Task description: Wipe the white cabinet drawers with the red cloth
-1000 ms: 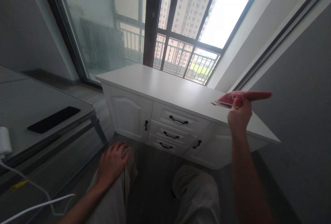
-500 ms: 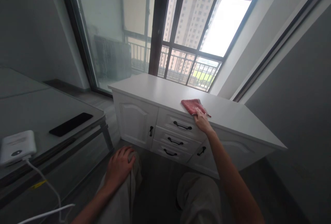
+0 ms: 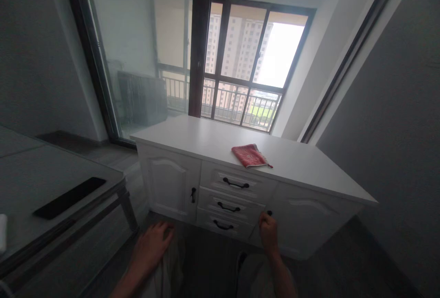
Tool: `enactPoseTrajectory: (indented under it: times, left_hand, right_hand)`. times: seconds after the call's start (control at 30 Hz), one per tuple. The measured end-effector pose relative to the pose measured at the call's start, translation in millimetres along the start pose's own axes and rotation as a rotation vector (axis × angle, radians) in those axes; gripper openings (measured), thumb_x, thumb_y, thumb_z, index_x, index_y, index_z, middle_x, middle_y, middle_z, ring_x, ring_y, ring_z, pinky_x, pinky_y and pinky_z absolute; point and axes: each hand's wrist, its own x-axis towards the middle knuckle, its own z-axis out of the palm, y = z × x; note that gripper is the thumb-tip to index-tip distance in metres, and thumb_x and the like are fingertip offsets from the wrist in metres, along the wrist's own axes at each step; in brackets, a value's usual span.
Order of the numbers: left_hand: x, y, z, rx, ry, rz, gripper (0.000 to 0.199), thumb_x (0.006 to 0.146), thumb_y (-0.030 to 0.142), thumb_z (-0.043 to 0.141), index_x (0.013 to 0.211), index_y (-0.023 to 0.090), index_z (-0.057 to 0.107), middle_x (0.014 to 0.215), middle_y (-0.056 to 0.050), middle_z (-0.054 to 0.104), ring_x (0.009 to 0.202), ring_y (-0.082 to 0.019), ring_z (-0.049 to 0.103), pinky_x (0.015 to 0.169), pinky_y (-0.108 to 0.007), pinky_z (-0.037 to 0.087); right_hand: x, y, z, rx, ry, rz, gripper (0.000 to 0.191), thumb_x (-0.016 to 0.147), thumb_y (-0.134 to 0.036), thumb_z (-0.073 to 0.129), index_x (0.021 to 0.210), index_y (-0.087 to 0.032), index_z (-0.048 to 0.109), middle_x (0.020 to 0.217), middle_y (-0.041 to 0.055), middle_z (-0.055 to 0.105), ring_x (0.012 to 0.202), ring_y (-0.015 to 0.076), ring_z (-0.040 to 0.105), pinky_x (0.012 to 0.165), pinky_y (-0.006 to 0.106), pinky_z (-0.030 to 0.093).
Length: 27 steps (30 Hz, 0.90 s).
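Note:
My right hand [image 3: 268,231] is closed at the black handle [image 3: 270,213] of the right cabinet door, and its curled fingers hide most of that handle. Above it, a folded red cloth [image 3: 250,156] with a pale edge lies on the white top of the cabinet [image 3: 202,140], near the front edge. Nobody touches the cloth. My left hand [image 3: 156,240] rests over my left knee with its fingers loosely spread and nothing in them. Both cabinet doors and the drawers are closed.
To the left stands a grey table [image 3: 68,160] with a flat black object [image 3: 70,197] on it. A white device [image 3: 2,234] is cut off at the left edge. Behind the cabinet are a dark-framed glass door [image 3: 199,59] and balcony windows.
My right hand has let go of the red cloth and moved down to the right door's handle. The cloth stays on the cabinet top. My view has tilted up and shifted right.

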Motion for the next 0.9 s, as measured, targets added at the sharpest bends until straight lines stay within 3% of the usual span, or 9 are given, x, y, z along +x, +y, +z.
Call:
enactPoseTrajectory:
  times: [0.13,0.27,0.4,0.5,0.63,0.9]
  left_hand:
    - [44.6,15.6,-13.9,-0.167,-0.087,-0.02,0.043,0.103,0.042,0.043,0.113,0.023,0.081,0.121,-0.011,0.084,0.115,-0.03,0.078,0.097,-0.036,0.056]
    - [85.5,42.6,-24.3,-0.236,0.002,-0.002,0.036,0.1,0.038,0.042,0.09,0.023,0.074,0.098,-0.01,0.082,0.094,-0.026,0.076,0.081,-0.031,0.049]
    - [112.9,59.6,-13.6,-0.302,0.118,0.012,0.039,0.097,0.045,0.042,0.069,0.024,0.058,0.074,-0.006,0.068,0.078,-0.024,0.066,0.073,-0.031,0.04]
    - [122.8,59.6,6.2,-0.379,0.096,0.035,0.037,0.091,0.048,0.042,0.062,0.025,0.049,0.065,-0.003,0.056,0.074,-0.023,0.062,0.071,-0.031,0.038]
    - [124.9,53.6,26.6,-0.436,-0.004,0.085,0.04,0.086,0.057,0.042,0.061,0.026,0.048,0.064,-0.003,0.053,0.075,-0.025,0.061,0.071,-0.033,0.038]
    - [121.3,49.9,34.3,-0.427,-0.045,0.102,0.045,0.083,0.064,0.039,0.064,0.026,0.053,0.069,-0.006,0.059,0.078,-0.028,0.065,0.075,-0.036,0.04]
  right_hand:
    - [15.6,20.1,-12.8,0.072,0.111,0.075,0.019,0.052,-0.047,0.039,0.047,-0.03,0.037,0.052,-0.0006,0.038,0.056,0.0176,0.039,0.061,0.033,0.03]
    - [22.2,29.7,-18.2,0.012,0.109,0.157,0.02,0.055,-0.046,0.043,0.046,-0.03,0.036,0.052,0.0,0.037,0.057,0.0179,0.038,0.06,0.033,0.028]
    - [23.7,28.9,-13.4,-0.104,0.032,0.23,0.02,0.059,-0.035,0.049,0.044,-0.028,0.039,0.052,0.0009,0.041,0.058,0.0188,0.041,0.062,0.033,0.028]
    - [23.0,26.9,-8.4,-0.149,-0.068,0.246,0.017,0.058,-0.03,0.049,0.044,-0.027,0.038,0.053,-0.0002,0.04,0.059,0.0183,0.04,0.064,0.033,0.028]
    - [22.3,23.3,-5.2,-0.143,-0.191,0.206,0.017,0.057,-0.028,0.049,0.046,-0.028,0.037,0.055,-0.0008,0.038,0.061,0.0181,0.039,0.065,0.033,0.028]
    - [22.3,13.1,2.2,-0.146,-0.257,0.207,0.022,0.059,-0.027,0.053,0.045,-0.028,0.035,0.056,-0.0005,0.036,0.061,0.0175,0.037,0.063,0.034,0.029]
